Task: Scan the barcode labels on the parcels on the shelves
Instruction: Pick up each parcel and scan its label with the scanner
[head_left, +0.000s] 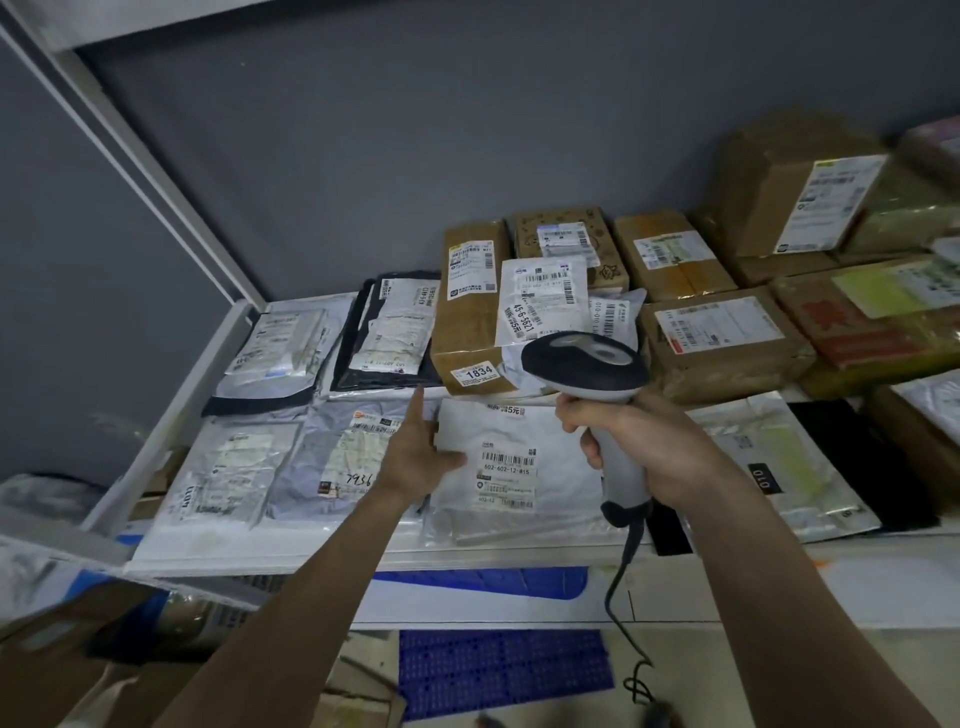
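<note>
1. Two hands over the shelf (270, 564): right hand (639, 447) grip wrapped around the barcode scanner (592, 384) handle.
2. Left hand (421, 452) open, fingers straight, touching the grey poly mailer (519, 499) at its left edge.
3. Mailer lies flat at shelf front; barcode label (506, 475) faces up.

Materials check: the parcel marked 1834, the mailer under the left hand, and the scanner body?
Brown box labelled 1834: looks like cardboard under glossy tape, judging by its sheen. White mailer bag touched by the left hand: thin plastic film, wrinkled, satin. Grey-and-black handheld scanner in the right hand: apparently moulded plastic, smooth, semi-matte.
</note>
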